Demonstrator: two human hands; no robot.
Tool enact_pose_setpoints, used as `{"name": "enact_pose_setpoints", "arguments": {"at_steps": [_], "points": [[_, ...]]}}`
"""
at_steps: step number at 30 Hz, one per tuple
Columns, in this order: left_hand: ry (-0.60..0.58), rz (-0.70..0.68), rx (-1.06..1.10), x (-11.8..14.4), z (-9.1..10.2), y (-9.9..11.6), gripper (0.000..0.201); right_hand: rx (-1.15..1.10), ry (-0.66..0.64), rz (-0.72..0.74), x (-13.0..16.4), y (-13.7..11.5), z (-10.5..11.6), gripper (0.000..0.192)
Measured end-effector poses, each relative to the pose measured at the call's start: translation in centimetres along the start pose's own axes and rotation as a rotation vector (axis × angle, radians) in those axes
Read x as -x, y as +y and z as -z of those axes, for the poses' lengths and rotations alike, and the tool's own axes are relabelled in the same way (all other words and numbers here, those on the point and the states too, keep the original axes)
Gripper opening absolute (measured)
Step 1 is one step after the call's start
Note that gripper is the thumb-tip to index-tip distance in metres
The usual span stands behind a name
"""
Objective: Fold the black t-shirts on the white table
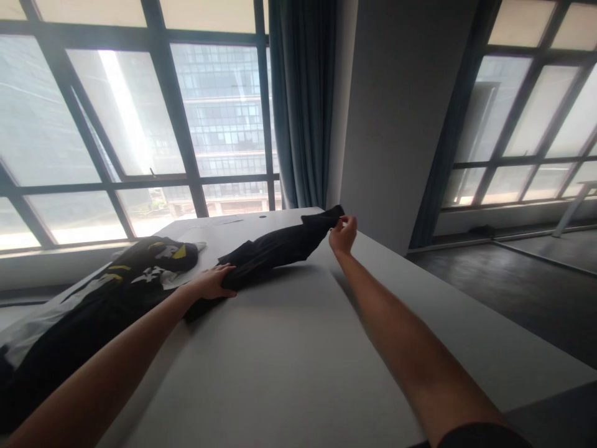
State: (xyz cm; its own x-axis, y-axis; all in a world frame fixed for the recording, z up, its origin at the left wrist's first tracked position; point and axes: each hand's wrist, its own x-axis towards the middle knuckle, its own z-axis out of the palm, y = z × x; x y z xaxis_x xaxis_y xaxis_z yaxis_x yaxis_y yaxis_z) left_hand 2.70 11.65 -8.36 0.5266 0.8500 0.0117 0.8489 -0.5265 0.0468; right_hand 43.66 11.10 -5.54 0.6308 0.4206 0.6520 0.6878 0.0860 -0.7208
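Observation:
A black garment (275, 247) lies stretched across the far part of a white table (298, 354). My right hand (344, 234) pinches the garment's far right end and lifts it slightly off the surface. My left hand (212, 283) grips the garment's near left end, low on the table. The cloth runs taut between the two hands.
A heap of clothes lies at the left: a black piece with yellow and white print (153, 261) on top of darker and white fabric (56, 336). Large windows and a dark curtain (303, 106) stand behind the table. To the right, the table edge drops to a dark floor (513, 292).

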Motion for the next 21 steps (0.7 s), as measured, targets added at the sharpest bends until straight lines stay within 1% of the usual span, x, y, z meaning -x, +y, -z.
{"name": "enact_pose_setpoints", "arguments": {"at_steps": [1, 2, 4, 6, 9, 11, 12, 15, 17, 18, 19, 20, 21], "points": [[0.005, 0.018, -0.026, 0.0, -0.1, 0.3, 0.080, -0.056, 0.033, -0.044, -1.2, 1.0, 0.2, 0.034], [0.001, 0.030, -0.044, 0.0, -0.3, 0.6, 0.068, -0.105, 0.021, -0.103, -2.1, 2.1, 0.3, 0.033], [-0.013, 0.035, -0.061, 0.1, -0.5, 1.1, 0.053, -0.150, -0.066, -0.212, -3.0, 4.6, 0.4, 0.030], [0.007, 0.019, -0.059, 0.2, -0.8, 1.5, 0.046, -0.103, -0.144, -0.308, -3.1, 7.0, 0.6, 0.030], [0.103, -0.017, -0.051, 0.7, -1.0, 1.6, 0.040, 0.006, -0.180, -0.377, -2.3, 9.8, 1.0, 0.035], [0.185, -0.040, -0.049, 1.3, -1.0, 1.5, 0.038, 0.063, -0.219, -0.367, -1.8, 10.7, 1.2, 0.041], [0.225, -0.051, -0.049, 1.6, -1.0, 1.4, 0.038, 0.095, -0.263, -0.339, -1.5, 10.9, 1.2, 0.046], [0.294, -0.064, -0.053, 2.8, -0.8, 1.1, 0.039, 0.253, -0.472, -0.193, -0.7, 10.7, 0.9, 0.064], [0.296, -0.047, -0.066, 3.7, -0.7, 0.8, 0.040, 0.352, -0.589, -0.097, -0.2, 10.5, 0.7, 0.061], [0.292, -0.035, -0.076, 4.2, -0.7, 0.6, 0.040, 0.361, -0.609, -0.066, -0.2, 10.4, 0.7, 0.056], [0.289, -0.018, -0.086, 4.6, -0.6, 0.3, 0.040, 0.336, -0.594, -0.049, -0.2, 10.4, 0.7, 0.051], [0.299, 0.007, -0.092, 5.0, -0.6, 0.0, 0.040, 0.281, -0.542, -0.045, -0.3, 10.4, 0.7, 0.048], [0.325, 0.032, -0.094, 5.5, -0.5, -0.4, 0.040, 0.207, -0.460, -0.059, -0.6, 10.4, 0.8, 0.046]]}}
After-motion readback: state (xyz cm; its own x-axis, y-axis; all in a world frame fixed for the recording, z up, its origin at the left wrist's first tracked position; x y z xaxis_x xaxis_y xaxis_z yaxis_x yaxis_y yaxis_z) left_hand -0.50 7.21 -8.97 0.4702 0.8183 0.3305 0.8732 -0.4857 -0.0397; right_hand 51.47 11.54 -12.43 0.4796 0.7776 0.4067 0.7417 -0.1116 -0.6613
